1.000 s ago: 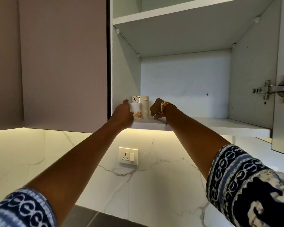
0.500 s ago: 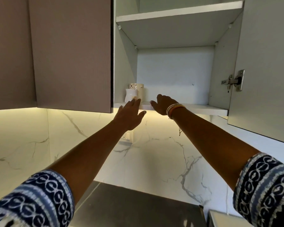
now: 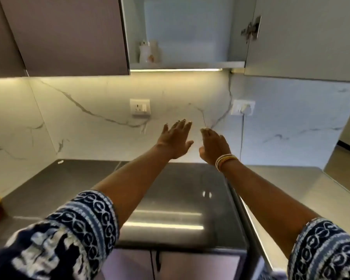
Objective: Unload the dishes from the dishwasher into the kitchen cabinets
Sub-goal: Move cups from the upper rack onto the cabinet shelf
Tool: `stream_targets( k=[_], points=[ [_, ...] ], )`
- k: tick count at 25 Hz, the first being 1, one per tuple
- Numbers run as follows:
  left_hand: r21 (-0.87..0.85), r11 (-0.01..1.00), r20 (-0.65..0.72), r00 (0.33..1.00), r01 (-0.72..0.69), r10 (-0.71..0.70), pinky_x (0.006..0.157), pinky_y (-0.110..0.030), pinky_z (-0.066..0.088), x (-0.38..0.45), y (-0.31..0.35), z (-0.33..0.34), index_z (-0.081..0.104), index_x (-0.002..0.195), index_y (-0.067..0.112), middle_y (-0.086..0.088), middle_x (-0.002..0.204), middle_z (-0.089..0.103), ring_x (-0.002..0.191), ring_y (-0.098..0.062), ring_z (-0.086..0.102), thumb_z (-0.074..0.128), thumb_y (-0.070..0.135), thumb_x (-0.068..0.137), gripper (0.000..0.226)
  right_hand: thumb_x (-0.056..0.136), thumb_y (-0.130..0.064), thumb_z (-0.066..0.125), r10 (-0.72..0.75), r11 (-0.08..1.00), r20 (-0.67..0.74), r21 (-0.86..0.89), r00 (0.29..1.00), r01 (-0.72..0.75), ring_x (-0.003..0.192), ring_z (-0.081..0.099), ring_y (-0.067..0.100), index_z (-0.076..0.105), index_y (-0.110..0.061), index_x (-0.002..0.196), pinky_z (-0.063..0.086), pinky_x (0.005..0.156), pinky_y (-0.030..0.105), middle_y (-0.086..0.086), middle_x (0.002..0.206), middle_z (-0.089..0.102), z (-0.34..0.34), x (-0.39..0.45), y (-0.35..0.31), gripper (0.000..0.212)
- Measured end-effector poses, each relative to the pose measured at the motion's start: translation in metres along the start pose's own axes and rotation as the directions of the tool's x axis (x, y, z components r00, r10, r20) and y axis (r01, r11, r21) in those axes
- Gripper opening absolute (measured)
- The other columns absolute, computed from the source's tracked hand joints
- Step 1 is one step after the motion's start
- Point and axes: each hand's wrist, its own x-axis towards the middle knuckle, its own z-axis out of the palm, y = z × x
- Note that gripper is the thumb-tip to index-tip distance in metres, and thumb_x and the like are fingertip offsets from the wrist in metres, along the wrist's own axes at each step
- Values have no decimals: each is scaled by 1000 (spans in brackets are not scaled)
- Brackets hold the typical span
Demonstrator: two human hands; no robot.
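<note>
Both your grips, left hand [image 3: 175, 141] and right hand [image 3: 214, 146], hung apart and empty over the worktop [image 3: 69, 178], because the cups [image 3: 148, 52] already stood on the cabinet shelf [image 3: 190, 65] above them.

Home kitchen: wall cabinets [image 3: 69, 35], marble backsplash [image 3: 89, 122], countertop [image 3: 69, 178].
</note>
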Motion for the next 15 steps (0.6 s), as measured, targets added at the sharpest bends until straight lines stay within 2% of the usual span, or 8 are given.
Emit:
stream_targets(
  k=[3,7,10,12,15],
  points=[
    [-46,997,117,991,-55,60,119,-47,7,-41,37,52,10,153,16,-7,161,10,148,-22,11,44,42,95,72,79,-9,57,120,992,90,34,989,-123,121,54,31,44,-4,136,48,96,42,15,134,54,31,-82,9,59],
    [-138,980,231,958,-140,170,119,-46,15,-114,95,138,19,151,13,-9,159,16,147,-23,15,50,36,93,70,81,-4,57,276,943,201,135,940,-305,119,56,34,47,-3,135,48,99,41,17,135,54,80,-209,31,55],
    [-274,946,308,915,-176,259,118,-40,22,-171,147,201,28,148,8,-12,156,27,144,-25,25,54,26,92,64,79,-1,59,331,917,207,159,921,-365,108,61,36,56,-1,124,52,92,43,18,122,60,113,-304,55,46],
    [-371,909,336,886,-187,320,110,-43,35,-205,180,231,41,138,3,-16,145,42,133,-32,42,55,19,88,54,78,0,60,348,902,198,194,916,-385,94,62,38,63,0,110,54,82,44,19,106,64,124,-360,70,32],
    [-460,875,385,854,-150,349,86,-47,50,-255,242,278,53,121,2,-17,121,58,104,-38,60,56,12,84,38,83,-9,51,386,878,272,186,881,-442,86,59,39,65,0,96,52,73,42,20,93,63,138,-443,107,21]
  ],
)
